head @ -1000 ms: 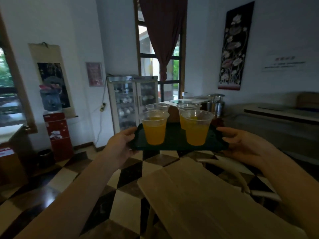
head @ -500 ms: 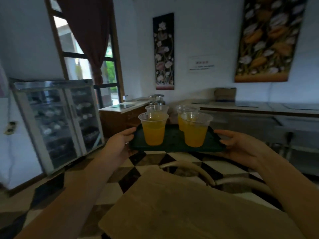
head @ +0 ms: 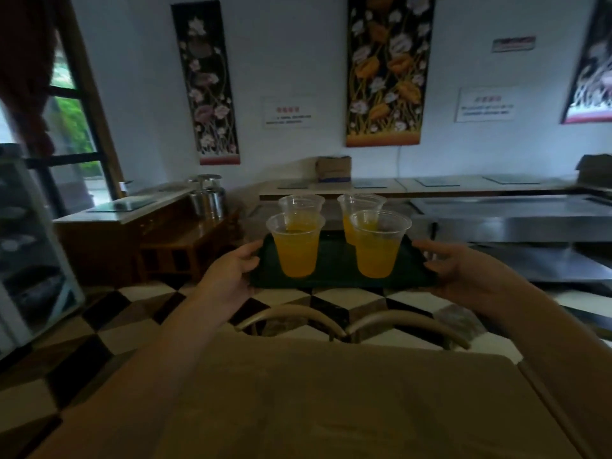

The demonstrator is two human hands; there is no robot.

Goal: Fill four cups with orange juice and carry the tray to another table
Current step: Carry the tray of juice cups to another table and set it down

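Four cups (head: 298, 250) of orange juice stand on the tray (head: 336, 266), gripped between left hand (head: 228, 276) and right hand (head: 463, 270).

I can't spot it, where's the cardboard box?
In the head view, the cardboard box sits on the long counter against the back wall, just above the cups, left of the orange flower hanging.

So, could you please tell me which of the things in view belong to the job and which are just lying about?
Part of the job:
- green tray, held by the left hand and right hand
- four cups of orange juice
- wooden table in front

Just lying about:
- metal pot
- cardboard box
- chairs
- wall hangings
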